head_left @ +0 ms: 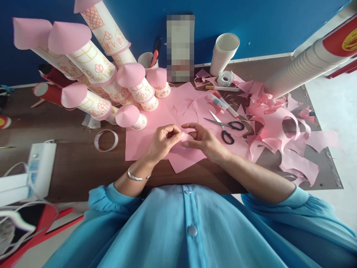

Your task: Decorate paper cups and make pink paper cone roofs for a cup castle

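Observation:
Both hands meet over the pink paper sheets at the table's front. My left hand pinches a small piece of pink paper between thumb and fingertips. My right hand holds the other side of this piece with thumb and bent fingers, its index finger raised apart. The piece's full shape is partly hidden by the fingers. Scissors with black handles lie partly spread just beyond my right hand. A short paper-cup tower with a pink cone top stands beyond my left hand.
Taller decorated cup towers rise at the back left. A tape roll lies left. A glue stick, clear tape and stacked cups sit behind. Pink scraps cover the right side beside a long cup stack.

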